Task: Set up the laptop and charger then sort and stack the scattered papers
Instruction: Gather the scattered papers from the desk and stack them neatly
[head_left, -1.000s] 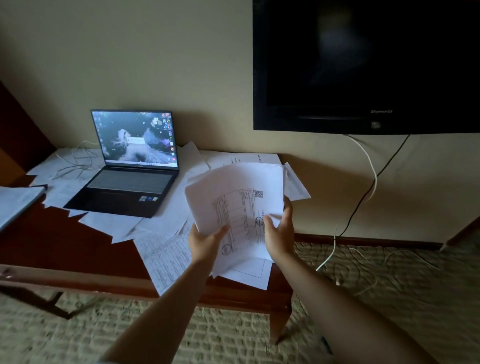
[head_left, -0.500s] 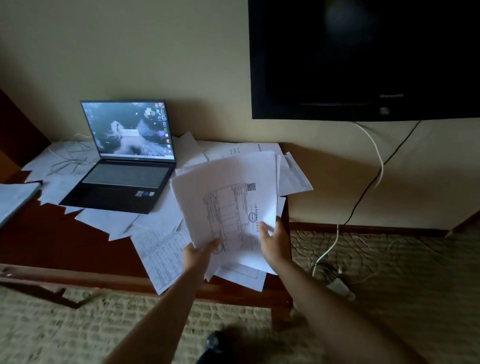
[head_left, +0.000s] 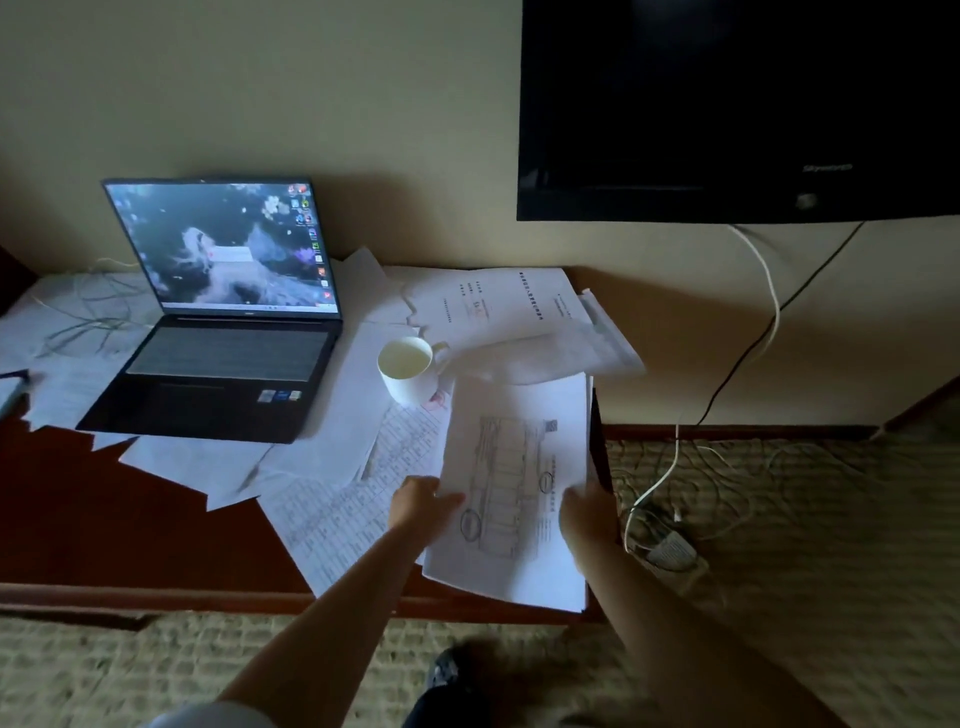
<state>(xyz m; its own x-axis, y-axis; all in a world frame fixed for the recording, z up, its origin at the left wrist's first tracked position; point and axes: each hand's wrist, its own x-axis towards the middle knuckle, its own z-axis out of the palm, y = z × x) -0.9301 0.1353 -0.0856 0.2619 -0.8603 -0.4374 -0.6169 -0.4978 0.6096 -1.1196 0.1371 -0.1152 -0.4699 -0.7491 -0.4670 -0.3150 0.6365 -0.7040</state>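
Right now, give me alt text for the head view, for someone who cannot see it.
Both hands, left hand and right hand, hold a sheaf of printed papers low over the right end of a dark wooden table. A white mug stands among scattered sheets beside an open, lit laptop; a dark television hangs on the wall.

The laptop stands open at the table's left rear, on loose papers, with thin cables to its left. A cup sits just right of it, and before the cup a sheaf lies at the table's right front corner, the left hand and right hand at its sides. A TV hangs on the wall above right, its cords dropping to a charger on the floor right of the table.
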